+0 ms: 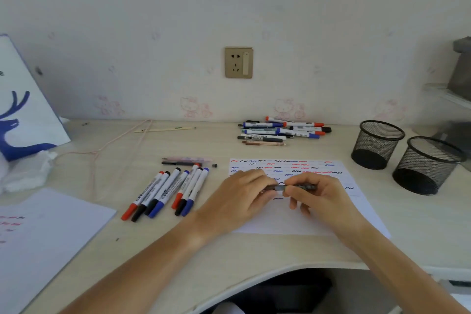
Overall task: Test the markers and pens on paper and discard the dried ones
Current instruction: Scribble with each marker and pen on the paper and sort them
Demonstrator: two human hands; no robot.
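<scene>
Over the scribbled paper (293,216), the left hand (239,196) and right hand (316,196) pinch a dark pen (293,187) at opposite ends — a hard tug could fling its cap — or smear ink.

I see a pale wood-grain counter (254,247) with a matt finish, smooth white paper (300,222), glossy plastic markers (163,191), and two black wire-mesh metal pen cups (377,145).

A pale wooden desk (254,247) carries everything. Scribbled test paper (293,222) lies under both hands, capped markers (165,191) left of them. A marker pile (283,130) lies beyond them, two mesh cups (405,155) to their right.
</scene>
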